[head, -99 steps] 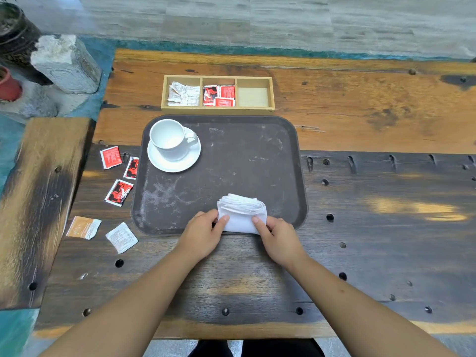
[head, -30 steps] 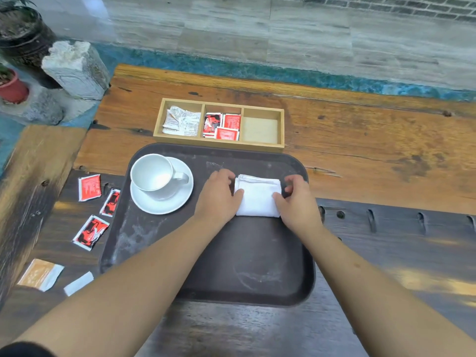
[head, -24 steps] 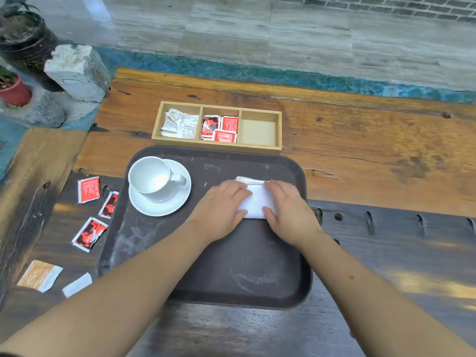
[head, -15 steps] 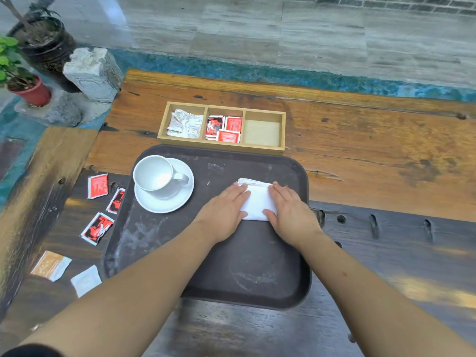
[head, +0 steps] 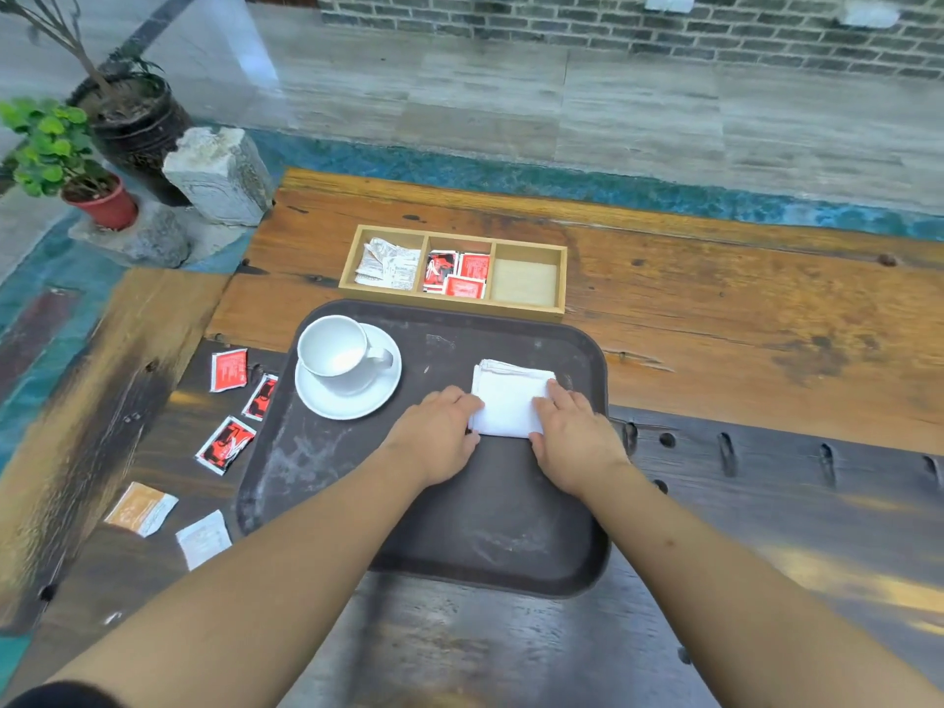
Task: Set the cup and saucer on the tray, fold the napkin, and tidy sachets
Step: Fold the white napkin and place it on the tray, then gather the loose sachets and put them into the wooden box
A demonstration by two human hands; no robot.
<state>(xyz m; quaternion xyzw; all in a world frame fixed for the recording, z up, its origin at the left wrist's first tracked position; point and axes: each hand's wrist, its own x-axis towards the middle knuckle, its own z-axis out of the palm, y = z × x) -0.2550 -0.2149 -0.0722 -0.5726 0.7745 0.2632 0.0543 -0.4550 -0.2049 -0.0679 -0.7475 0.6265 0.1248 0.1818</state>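
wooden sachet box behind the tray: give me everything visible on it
The shallow light-wood rectangular box lies flat on the orange-brown plank table, just beyond the dark brown tray's far rim; whether they touch is unclear. Two thin dividers split it into three open compartments. The left one holds crumpled white printed sachets, the middle one red and black sachets, and the right one looks empty, showing a pale base. No lid is visible. Neither hand touches it.

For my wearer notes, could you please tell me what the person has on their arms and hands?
Both forearms are bare. The left hand and right hand wear no gloves, rings or watch that I can see. A dark sleeve edge shows at the upper left arm.
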